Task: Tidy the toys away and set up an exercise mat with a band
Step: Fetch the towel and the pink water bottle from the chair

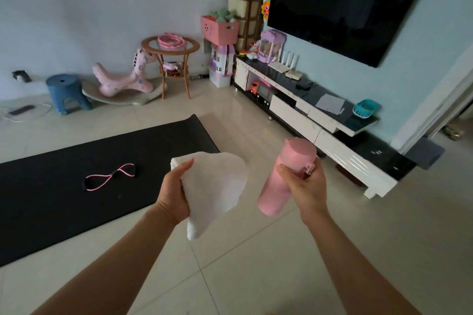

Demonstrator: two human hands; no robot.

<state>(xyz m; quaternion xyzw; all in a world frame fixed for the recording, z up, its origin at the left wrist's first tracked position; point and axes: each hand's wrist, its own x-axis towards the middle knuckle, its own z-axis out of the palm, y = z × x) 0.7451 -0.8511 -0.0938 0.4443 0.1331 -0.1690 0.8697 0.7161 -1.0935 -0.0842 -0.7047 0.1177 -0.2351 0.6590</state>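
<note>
The folded white towel [215, 186] is gripped by the left hand [174, 194], thumb on top and fingers curled beneath, so that its lower corner hangs free. The pink water bottle [284, 176] is clasped round its upper body by the right hand [307, 186], fingers wrapped just below the lid, and it is tilted with its base toward the towel. Both are held above bare floor tiles, just right of the black exercise mat [76, 186], which is laid flat on the left. The pink resistance band [110, 176] is already placed on the mat in a figure-eight, well apart from both hands.

The bottle could be dropped on the hard tiles, since it is held high and slanted. If it is stood on the mat's soft edge, it may be tipped over. The towel could be unfolded if released carelessly, or the band could be covered.
</note>
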